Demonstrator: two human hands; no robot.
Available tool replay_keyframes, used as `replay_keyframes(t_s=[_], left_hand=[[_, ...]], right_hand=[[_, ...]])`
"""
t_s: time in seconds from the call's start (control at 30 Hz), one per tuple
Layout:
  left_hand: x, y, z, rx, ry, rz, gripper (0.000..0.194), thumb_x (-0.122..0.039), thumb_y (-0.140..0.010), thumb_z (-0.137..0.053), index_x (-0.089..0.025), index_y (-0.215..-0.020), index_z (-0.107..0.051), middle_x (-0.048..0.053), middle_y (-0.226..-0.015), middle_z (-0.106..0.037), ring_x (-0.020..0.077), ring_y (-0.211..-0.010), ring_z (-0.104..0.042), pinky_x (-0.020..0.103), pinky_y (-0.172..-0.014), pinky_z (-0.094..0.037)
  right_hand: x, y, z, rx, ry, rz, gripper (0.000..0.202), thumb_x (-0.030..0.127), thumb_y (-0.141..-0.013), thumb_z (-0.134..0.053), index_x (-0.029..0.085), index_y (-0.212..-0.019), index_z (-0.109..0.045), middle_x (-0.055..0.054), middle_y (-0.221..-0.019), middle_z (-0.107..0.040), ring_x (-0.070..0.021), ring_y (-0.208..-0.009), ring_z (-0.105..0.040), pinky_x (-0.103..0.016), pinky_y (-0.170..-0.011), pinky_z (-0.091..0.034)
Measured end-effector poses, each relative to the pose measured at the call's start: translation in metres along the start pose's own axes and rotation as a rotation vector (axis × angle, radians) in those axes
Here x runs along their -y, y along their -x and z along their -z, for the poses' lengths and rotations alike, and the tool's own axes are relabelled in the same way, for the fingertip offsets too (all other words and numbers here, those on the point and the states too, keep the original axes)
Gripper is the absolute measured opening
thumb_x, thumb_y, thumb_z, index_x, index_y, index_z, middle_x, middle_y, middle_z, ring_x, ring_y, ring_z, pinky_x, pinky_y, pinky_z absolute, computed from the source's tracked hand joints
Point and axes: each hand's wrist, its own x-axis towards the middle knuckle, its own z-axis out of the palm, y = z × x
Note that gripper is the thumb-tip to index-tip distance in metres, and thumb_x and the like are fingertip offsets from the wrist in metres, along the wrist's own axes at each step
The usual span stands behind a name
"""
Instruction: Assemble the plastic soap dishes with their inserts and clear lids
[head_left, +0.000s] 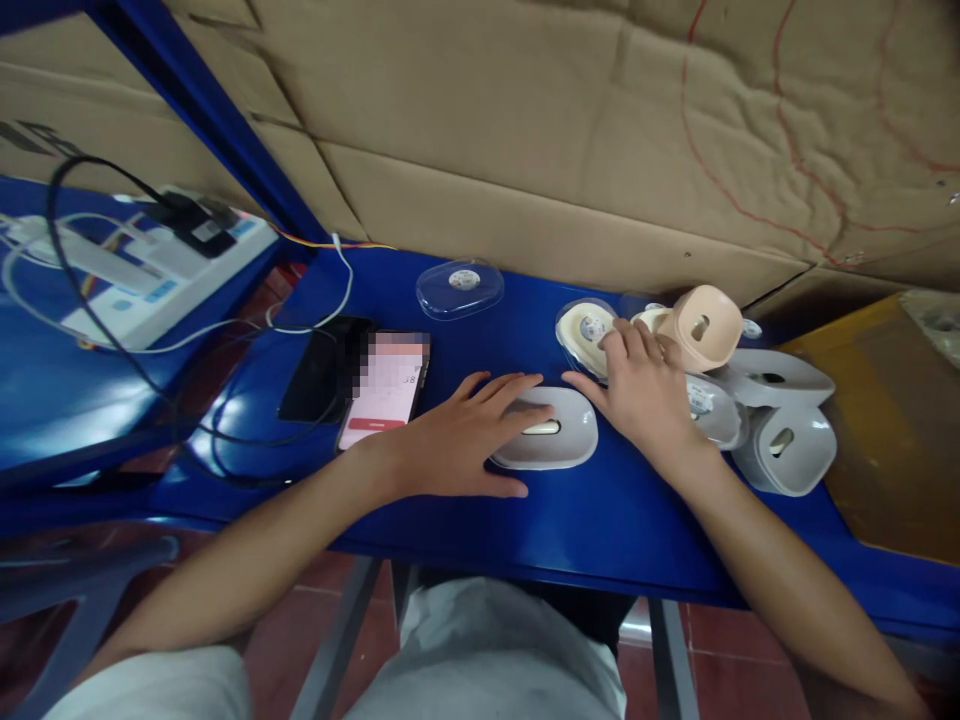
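The work looks partway: on the glossy blue counter point(450, 530), a grey oval plastic dish point(577, 440) sits uncovered beneath the spread left hand point(457, 440), while the right hand point(649, 395), its grip unclear, reaches over a cream oval plastic dish point(575, 328) apparently under a clear lid point(592, 328).

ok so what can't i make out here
All in the head view:
Gray slotted piece: left end, covered by the left hand
Cream labelled piece: right edge, partly behind the right hand
Label on the clear plastic cover: print too small
Lit phone: screen partly pixelated
Cardboard box: cut off by the picture's right edge
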Motion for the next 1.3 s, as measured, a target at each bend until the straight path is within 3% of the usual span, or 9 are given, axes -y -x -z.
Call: replay_keyframes(t_s=[0.07, 0.17, 0.3, 0.47, 0.63, 0.9, 1.13, 1.23, 1.3], left_hand=[[0.001, 0.000, 0.003, 0.014, 0.023, 0.016, 0.077, -0.057, -0.093, -0.081, -0.028, -0.158, -0.051, 0.020, -0.175, -0.032, 0.0449, -0.160, -0.036, 0.068, -0.125, -0.033], [0.004, -0.001, 0.006, -0.001, 0.075, 0.060, 0.080, -0.044, -0.091, -0.085, -0.027, -0.159, -0.045, 0.019, -0.171, -0.035, 0.0435, -0.154, -0.044, 0.065, -0.123, -0.039], [0.010, -0.001, 0.006, -0.090, 0.269, 0.069, 0.106, -0.027, -0.087, -0.087, -0.031, -0.168, -0.019, 0.018, -0.165, -0.039, 0.0327, -0.145, -0.057, 0.049, -0.118, -0.050], [0.018, -0.002, 0.003, -0.114, 0.350, 0.098, 0.123, -0.026, -0.086, -0.087, -0.036, -0.173, -0.001, 0.019, -0.172, -0.032, 0.0347, -0.144, -0.059, 0.047, -0.114, -0.053], [0.022, -0.008, 0.002, -0.054, 0.464, 0.056, 0.121, -0.031, -0.085, -0.088, -0.042, -0.173, -0.007, 0.014, -0.170, -0.036, 0.0374, -0.151, -0.052, 0.054, -0.121, -0.046], [0.020, -0.012, 0.004, -0.009, 0.473, 0.039, 0.107, -0.039, -0.088, -0.086, -0.041, -0.172, -0.020, 0.012, -0.165, -0.039, 0.0349, -0.148, -0.053, 0.052, -0.123, -0.045], [0.016, -0.014, 0.007, -0.041, 0.362, 0.037, 0.094, -0.049, -0.092, -0.083, -0.037, -0.169, -0.029, 0.013, -0.164, -0.043, 0.0324, -0.150, -0.052, 0.046, -0.124, -0.044], [0.019, -0.011, 0.013, -0.048, 0.244, 0.116, 0.092, -0.051, -0.091, -0.081, -0.036, -0.167, -0.032, 0.011, -0.164, -0.045, 0.0330, -0.145, -0.057, 0.047, -0.119, -0.049], [0.025, -0.008, 0.019, -0.081, 0.151, 0.203, 0.091, -0.054, -0.092, -0.079, -0.033, -0.167, -0.033, 0.012, -0.163, -0.047, 0.0345, -0.143, -0.059, 0.048, -0.118, -0.050]], right_hand=[[0.002, -0.010, -0.005, 0.021, 0.008, -0.064, 0.054, 0.058, -0.106, -0.056, 0.008, -0.126, -0.062, -0.029, -0.128, -0.070, -0.0446, -0.116, -0.068, -0.059, -0.099, -0.052], [-0.004, -0.012, 0.003, -0.018, -0.128, -0.066, 0.036, 0.048, -0.106, -0.058, 0.015, -0.121, -0.060, -0.021, -0.119, -0.071, -0.0375, -0.106, -0.070, -0.052, -0.094, -0.055], [-0.015, 0.014, 0.024, -0.081, -0.519, 0.056, 0.036, 0.042, -0.100, -0.068, 0.022, -0.127, -0.056, -0.016, -0.137, -0.067, -0.0345, -0.127, -0.067, -0.050, -0.105, -0.056], [-0.011, 0.051, 0.019, 0.124, -0.790, 0.293, 0.040, 0.030, -0.104, -0.065, 0.027, -0.142, -0.055, -0.013, -0.156, -0.058, -0.0286, -0.146, -0.057, -0.050, -0.118, -0.053], [0.001, 0.058, 0.008, 0.078, -0.811, 0.405, 0.041, 0.017, -0.102, -0.059, 0.025, -0.142, -0.060, -0.012, -0.157, -0.059, -0.0306, -0.156, -0.047, -0.059, -0.127, -0.044], [0.013, 0.060, 0.004, 0.009, -0.672, 0.460, 0.036, 0.033, -0.104, -0.069, 0.023, -0.138, -0.062, -0.015, -0.152, -0.061, -0.0334, -0.157, -0.045, -0.062, -0.128, -0.042], [0.009, 0.059, -0.001, 0.072, -0.766, 0.395, 0.056, 0.041, -0.108, -0.062, 0.027, -0.159, -0.045, -0.014, -0.166, -0.050, -0.0321, -0.162, -0.038, -0.064, -0.132, -0.034], [0.006, 0.058, -0.009, 0.047, -0.669, 0.285, 0.063, 0.044, -0.112, -0.051, 0.025, -0.169, -0.032, -0.015, -0.171, -0.045, -0.0329, -0.164, -0.034, -0.064, -0.131, -0.035], [0.007, 0.058, -0.016, 0.009, -0.522, 0.196, 0.062, 0.044, -0.114, -0.045, 0.019, -0.170, -0.032, -0.019, -0.169, -0.048, -0.0344, -0.161, -0.040, -0.064, -0.131, -0.034]])
